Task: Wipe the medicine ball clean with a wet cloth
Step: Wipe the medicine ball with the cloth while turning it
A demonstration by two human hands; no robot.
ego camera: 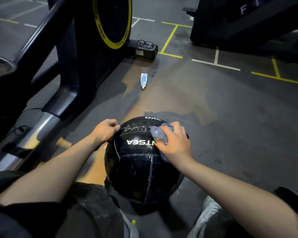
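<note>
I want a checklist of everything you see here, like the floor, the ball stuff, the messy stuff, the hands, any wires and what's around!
Surface: dark gym floor with yellow and white lines, and a paler patch beyond the ball.
Job's things: black medicine ball on the floor between the person's legs; blue cloth pressed on its top right.
Clutter: small tube lying on the floor; glasses resting on the machine's foot.
Hands: left hand grips the ball's upper left edge; right hand holds the cloth against the ball.
Cables: a thin black cable by the machine's base.
Surroundings: exercise machine with a yellow-rimmed wheel at left; dark equipment at top right.
</note>
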